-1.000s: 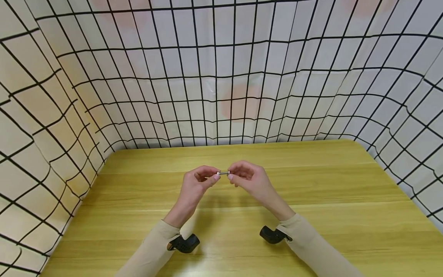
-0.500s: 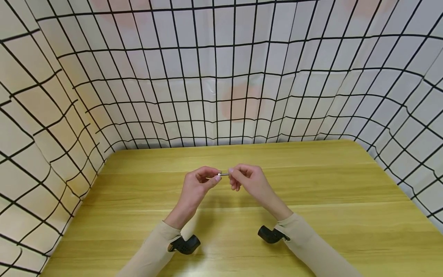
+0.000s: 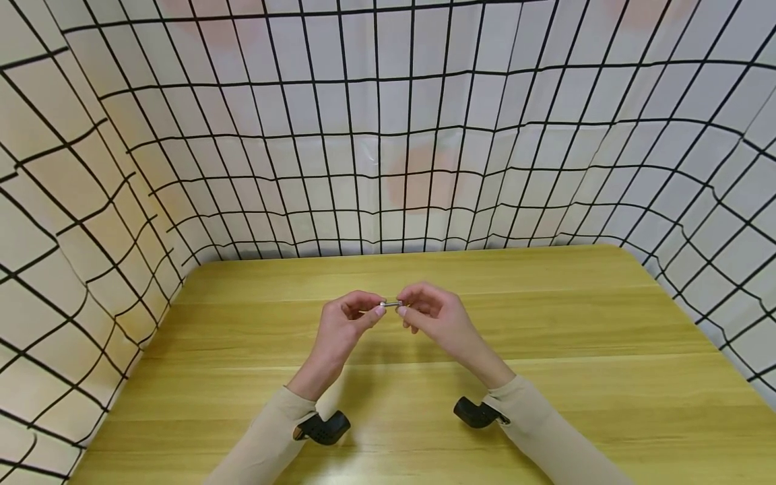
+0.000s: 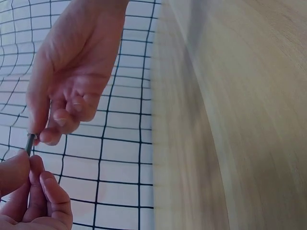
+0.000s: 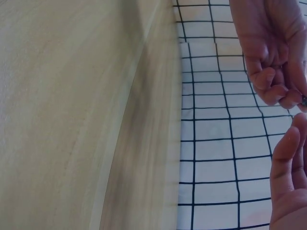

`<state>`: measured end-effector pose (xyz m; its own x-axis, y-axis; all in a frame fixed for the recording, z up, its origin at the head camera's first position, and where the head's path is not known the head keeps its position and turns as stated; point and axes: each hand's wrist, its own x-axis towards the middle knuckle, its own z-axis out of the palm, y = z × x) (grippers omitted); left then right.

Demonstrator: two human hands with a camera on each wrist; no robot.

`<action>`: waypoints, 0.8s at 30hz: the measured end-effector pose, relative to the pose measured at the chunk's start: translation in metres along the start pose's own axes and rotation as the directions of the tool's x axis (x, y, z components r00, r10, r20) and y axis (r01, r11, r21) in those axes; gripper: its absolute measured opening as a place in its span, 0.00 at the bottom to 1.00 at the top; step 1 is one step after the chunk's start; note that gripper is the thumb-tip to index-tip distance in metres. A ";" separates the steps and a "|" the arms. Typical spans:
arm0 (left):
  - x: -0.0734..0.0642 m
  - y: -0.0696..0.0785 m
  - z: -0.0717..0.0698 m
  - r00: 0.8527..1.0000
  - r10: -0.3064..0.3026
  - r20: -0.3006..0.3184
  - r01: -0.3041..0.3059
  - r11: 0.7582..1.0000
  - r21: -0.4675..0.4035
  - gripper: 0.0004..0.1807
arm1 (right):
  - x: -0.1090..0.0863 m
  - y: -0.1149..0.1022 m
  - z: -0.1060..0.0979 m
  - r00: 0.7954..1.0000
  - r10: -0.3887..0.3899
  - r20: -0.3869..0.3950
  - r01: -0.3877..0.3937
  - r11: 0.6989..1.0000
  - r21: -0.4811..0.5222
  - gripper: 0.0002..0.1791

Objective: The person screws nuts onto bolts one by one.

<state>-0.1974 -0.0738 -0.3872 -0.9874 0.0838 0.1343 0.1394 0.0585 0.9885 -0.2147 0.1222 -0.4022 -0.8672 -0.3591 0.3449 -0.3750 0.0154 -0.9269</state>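
Note:
In the head view a small metal bolt (image 3: 392, 304) lies level between the fingertips of both hands, above the table. My left hand (image 3: 344, 325) pinches its left end, where a wider part glints between thumb and forefinger. At the other end are the thumb and forefinger of my right hand (image 3: 441, 319), set around its tip. The left wrist view shows the grey shank of the bolt (image 4: 30, 143) spanning the short gap between the hands. In the right wrist view only a bit of it shows at the right edge. Fingertips cover both ends.
A wood-grain table (image 3: 582, 337) spreads beneath both hands. White sheeting with a black grid (image 3: 339, 155) rises behind it and along both sides. A black wrist camera (image 3: 324, 428) sits on the left sleeve, another black camera (image 3: 475, 412) on the right one.
My right thumb rolled up over the bolt's right end half a second ago and is back below it now, the fingers spread again. The left hand has hardly moved.

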 end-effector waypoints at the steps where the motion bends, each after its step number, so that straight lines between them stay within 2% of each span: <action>1: 0.002 -0.004 0.000 1.000 0.001 -0.001 -0.001 1.000 -0.003 0.07 | 0.000 -0.001 0.001 1.000 0.013 -0.006 -0.013 1.000 -0.001 0.06; 5: 0.002 -0.006 0.000 1.000 0.020 -0.001 -0.020 1.000 -0.005 0.07 | 0.002 -0.003 0.003 0.998 0.056 -0.032 -0.057 0.998 -0.018 0.03; 14: 0.000 -0.007 0.002 1.000 0.028 0.004 -0.028 1.000 -0.003 0.07 | 0.002 0.001 0.004 0.998 0.062 -0.032 -0.062 0.998 0.007 0.13; 17: 0.001 -0.007 0.002 0.999 0.033 0.004 -0.033 0.999 0.003 0.07 | 0.002 0.004 0.002 0.999 0.043 -0.028 -0.043 0.999 0.012 0.15; 20: 0.001 -0.007 0.001 0.999 0.034 0.006 -0.034 0.999 0.012 0.06 | 0.002 0.005 0.000 1.000 0.004 -0.017 -0.004 1.000 0.008 0.10; 24: 0.001 -0.006 -0.001 0.999 0.041 0.001 -0.041 0.999 0.022 0.04 | 0.000 0.004 -0.002 0.999 -0.043 0.016 0.043 0.999 -0.008 0.15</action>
<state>-0.1995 -0.0747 -0.3927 -0.9808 0.0870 0.1743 0.1810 0.0765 0.9805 -0.2166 0.1239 -0.4055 -0.8451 -0.3742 0.3818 -0.4145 0.0076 -0.9100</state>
